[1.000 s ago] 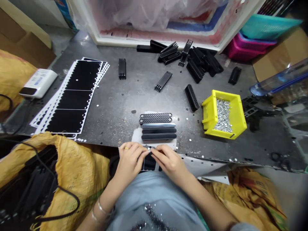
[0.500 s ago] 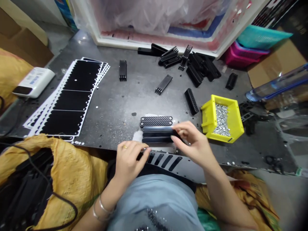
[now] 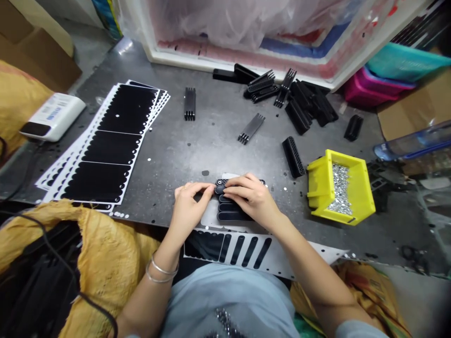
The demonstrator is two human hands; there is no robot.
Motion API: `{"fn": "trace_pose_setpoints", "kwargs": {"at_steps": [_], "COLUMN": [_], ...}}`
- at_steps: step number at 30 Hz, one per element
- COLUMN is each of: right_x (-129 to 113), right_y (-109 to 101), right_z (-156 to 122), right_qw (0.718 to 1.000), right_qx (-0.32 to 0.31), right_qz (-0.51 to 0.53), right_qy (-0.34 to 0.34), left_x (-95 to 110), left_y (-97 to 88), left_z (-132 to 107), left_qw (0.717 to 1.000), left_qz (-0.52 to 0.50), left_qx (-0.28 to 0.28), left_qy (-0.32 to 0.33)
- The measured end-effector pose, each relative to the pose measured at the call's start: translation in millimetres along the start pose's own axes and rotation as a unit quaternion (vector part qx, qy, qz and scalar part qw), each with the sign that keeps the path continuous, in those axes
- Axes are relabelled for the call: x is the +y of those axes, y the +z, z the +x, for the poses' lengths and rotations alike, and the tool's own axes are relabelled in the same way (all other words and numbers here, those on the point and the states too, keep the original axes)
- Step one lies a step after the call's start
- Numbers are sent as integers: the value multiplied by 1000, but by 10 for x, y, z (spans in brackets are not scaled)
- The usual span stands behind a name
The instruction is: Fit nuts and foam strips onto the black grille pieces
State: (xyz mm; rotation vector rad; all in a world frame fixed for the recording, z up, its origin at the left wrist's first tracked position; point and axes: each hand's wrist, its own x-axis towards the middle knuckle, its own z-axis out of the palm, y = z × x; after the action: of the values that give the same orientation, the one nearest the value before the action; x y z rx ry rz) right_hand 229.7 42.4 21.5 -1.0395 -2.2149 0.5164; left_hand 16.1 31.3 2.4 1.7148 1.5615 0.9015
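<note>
My left hand (image 3: 192, 204) pinches the left end of a thin black sticker strip (image 3: 220, 190) between thumb and forefinger. Across from it, my right hand (image 3: 254, 199) has its fingers closed on the same strip and hides most of its length. The strip lies over one of the black plastic bars, beside a bar with a lattice face (image 3: 221, 181). Nearer me are smooth-topped black bars (image 3: 232, 215), side by side on a pale pad (image 3: 209, 217). A white backing sheet (image 3: 276, 263) with black strips hangs at the table edge by my lap.
To the right stands a yellow bin (image 3: 362, 188) of small metal parts. Loose black bars (image 3: 299, 117) lie toward the back. At left are stacked sticker sheets (image 3: 112, 145), a white device (image 3: 54, 117) and a yellow sack (image 3: 116, 253) of black parts.
My left hand has moved up from the backing sheet to the left end of the bars. My right hand has shifted left over them, and a strip now lies between both hands.
</note>
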Motion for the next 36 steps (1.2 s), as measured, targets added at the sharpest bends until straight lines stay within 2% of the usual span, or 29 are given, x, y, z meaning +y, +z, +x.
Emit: {"fn": "trace_pose_setpoints", "kwargs": {"at_steps": [6,9,12,15,17,19,22,26,29,31,32,34,36], "right_x": [-32,-41,4,98,156,198,240,251,99,-113,-237,-476,-650], "right_y": [38,-30,-219,-401,-449,-436,-376,-377,-455,-467,-438,-292,-65], "right_z": [38,11,-92,-235,-312,-355,-363,-365,-470,-605,-680,-820,-923], "right_qw": [1000,999,997,988,981,979,980,989,985,982,984,993,997], "right_qx": [-4,-24,-12,27,53,74,75,73,125,147,136,75,26], "right_qz": [-13,-32,-35,38,86,105,116,52,-31,-40,-25,17,19], "right_qy": [1,6,64,148,167,158,141,121,111,110,108,94,71], "left_x": [64,81,80,63,46,32,21,36,69,99,118,161,207], "left_y": [-2,10,7,-9,-18,-19,-3,-30,-146,-228,-253,-252,-193], "left_z": [26,40,52,58,60,65,92,95,-81,-298,-418,-636,-777], "left_qw": [1000,1000,1000,1000,999,999,999,999,998,996,994,982,971], "left_qz": [-1,5,11,11,10,9,9,9,-17,-5,18,75,103], "left_qx": [-3,0,-5,-7,-5,-7,-15,-21,-28,-70,-102,-168,-200], "left_qy": [-11,-19,-27,-28,-30,-32,-30,-38,-60,-50,-29,32,81]}}
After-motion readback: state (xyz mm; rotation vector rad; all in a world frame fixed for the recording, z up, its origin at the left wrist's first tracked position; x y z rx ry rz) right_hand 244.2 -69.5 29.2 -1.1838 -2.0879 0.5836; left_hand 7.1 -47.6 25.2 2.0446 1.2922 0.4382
